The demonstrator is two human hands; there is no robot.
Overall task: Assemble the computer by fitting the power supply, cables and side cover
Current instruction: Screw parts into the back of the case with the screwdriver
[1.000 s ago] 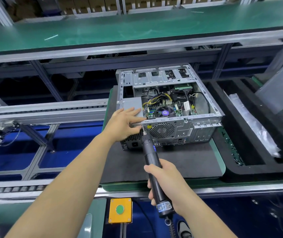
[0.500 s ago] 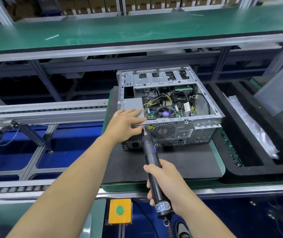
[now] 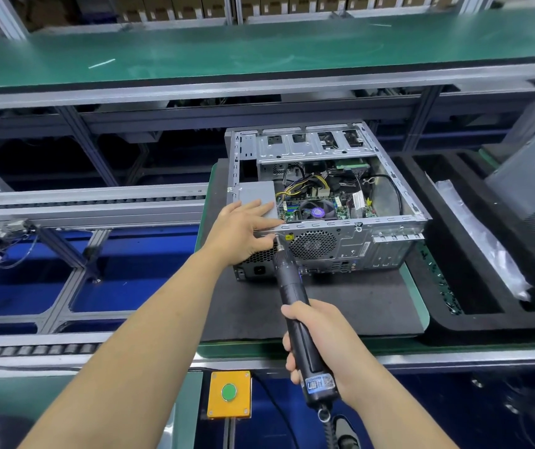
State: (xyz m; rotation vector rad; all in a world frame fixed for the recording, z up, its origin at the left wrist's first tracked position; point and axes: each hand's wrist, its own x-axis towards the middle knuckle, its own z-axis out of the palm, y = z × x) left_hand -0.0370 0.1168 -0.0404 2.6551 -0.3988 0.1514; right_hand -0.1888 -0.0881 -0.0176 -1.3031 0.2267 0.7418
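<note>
On power supply (image 3: 256, 196), left hand (image 3: 243, 230), screwdriver (image 3: 292, 293) beside

Nothing really readable here: the screwdriver (image 3: 295, 306) has a blue-white sticker near its butt, low centre of frame, too blurry to make out, and the case (image 3: 350, 244) has a tiny yellow warning sticker by the rear fan grille.

Bright, even overhead light falls across the green table (image 3: 259, 50), leaving only soft shadows beneath its frame. Straight rails bow toward the edges under wide-angle distortion, and the corners look slightly soft while the centre stays sharp.
</note>
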